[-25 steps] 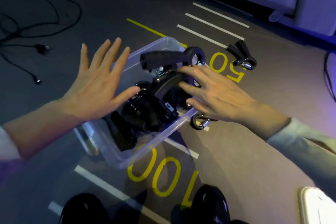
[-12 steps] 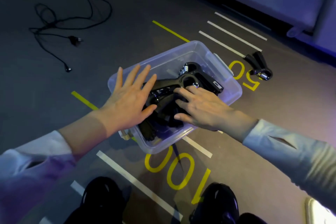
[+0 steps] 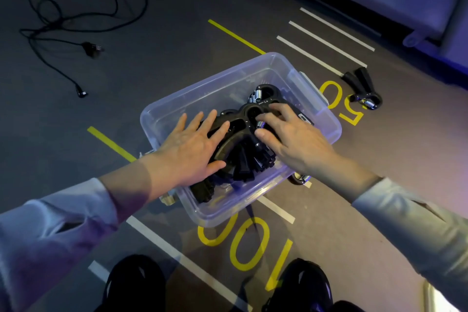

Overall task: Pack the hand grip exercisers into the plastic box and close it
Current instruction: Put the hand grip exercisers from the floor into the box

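— Where does the plastic box point(image 3: 162, 119) sit?
— On the floor point(image 3: 152, 58), lidless, with a pile of hand grip exercisers point(image 3: 243, 152) inside.
— The hands?
— Left hand point(image 3: 188, 152) and right hand point(image 3: 295, 139) press flat on the pile, fingers spread, gripping nothing. Another exerciser point(image 3: 364, 88) lies apart.

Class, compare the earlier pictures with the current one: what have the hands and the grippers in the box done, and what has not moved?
Both hands have pressed the hand grip exercisers down; one that stuck up above the plastic box rim now lies lower. The left hand, earlier lifted, now lies flat on the pile; the right hand still presses. The exerciser by the yellow 50 stays on the floor.
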